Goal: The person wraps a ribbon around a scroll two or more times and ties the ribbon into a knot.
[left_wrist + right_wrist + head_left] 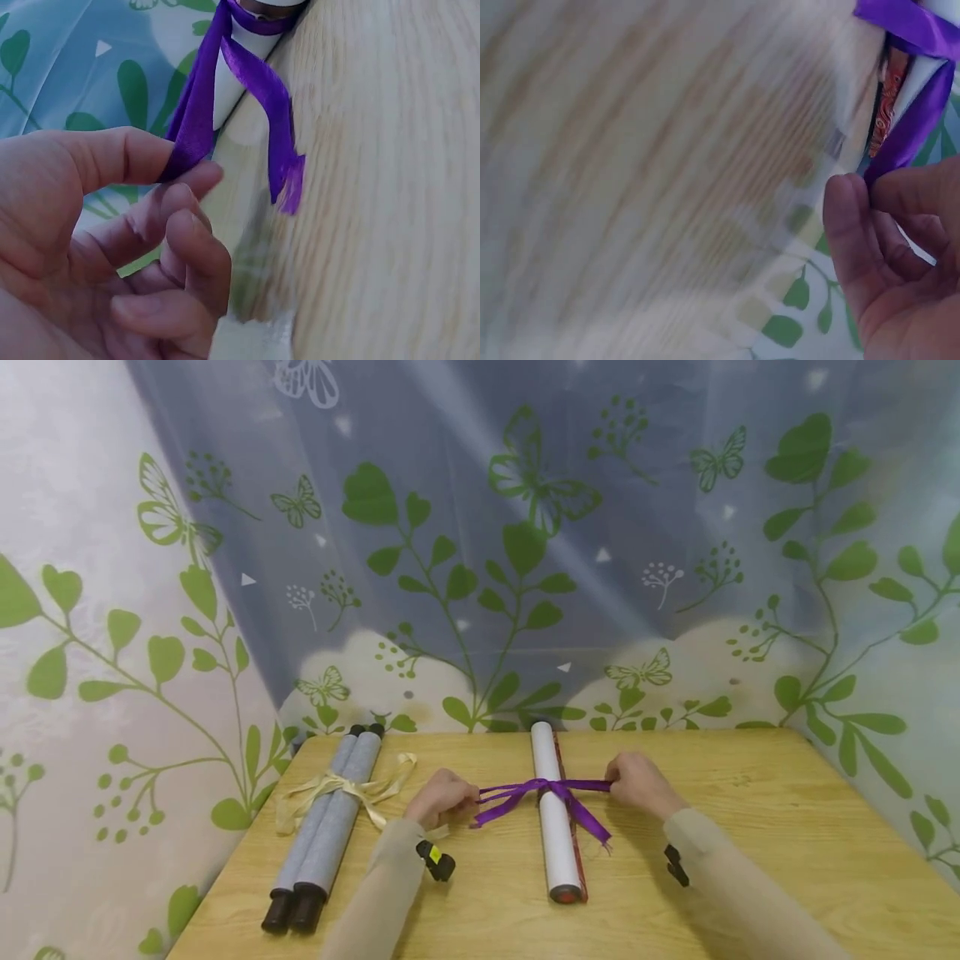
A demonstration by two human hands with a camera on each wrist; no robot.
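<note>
A white rolled scroll with a dark end cap and a red patterned edge lies lengthwise on the table. Around its middle a purple ribbon is tied, with loops and tails spreading to both sides. To the scroll's left, my left hand pinches a loop of the ribbon between thumb and forefinger; its other fingers are loosely bent in the left wrist view. On the opposite side my right hand pinches the ribbon's right part, pulled straight. One frayed tail hangs free in the left wrist view.
Two grey-blue rolls with black ends lie side by side at the left, tied with a cream ribbon. They are close to my left forearm. A leaf-patterned curtain stands behind the wooden table.
</note>
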